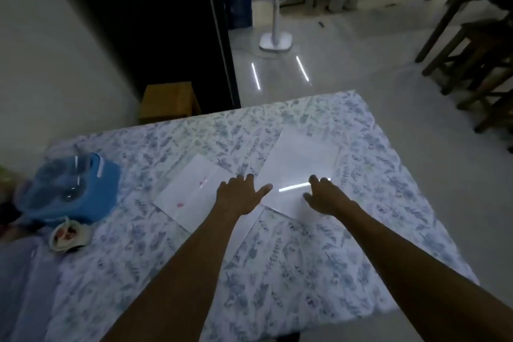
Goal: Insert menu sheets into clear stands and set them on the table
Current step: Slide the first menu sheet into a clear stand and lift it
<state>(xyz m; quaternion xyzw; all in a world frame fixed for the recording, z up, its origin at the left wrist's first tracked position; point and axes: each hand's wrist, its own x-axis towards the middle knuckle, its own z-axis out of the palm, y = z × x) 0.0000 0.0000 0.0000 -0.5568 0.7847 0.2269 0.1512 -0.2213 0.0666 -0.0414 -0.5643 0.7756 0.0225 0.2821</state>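
Seemingly two sheets (185, 191), two hands (238, 194).

Two bare forearms in view, no sleeves, no watch/bands/rings visible. Left hand (240, 194) & right hand (327, 197): no gloves, fingers uncovered. Fingernails look dark, poss. polish, but frame too dim/blurred to tell. Nothing worn up to frame edge.

A dim eating room, like a small diner or a home dining room, is shown. A table (319, 272) is covered with a blue flowery cloth (172, 272). Dark wooden stools (477, 64) are seen on a shiny floor (361, 69). A white standing fan (276, 8) and a cardboard box (169, 103) are set nearby.
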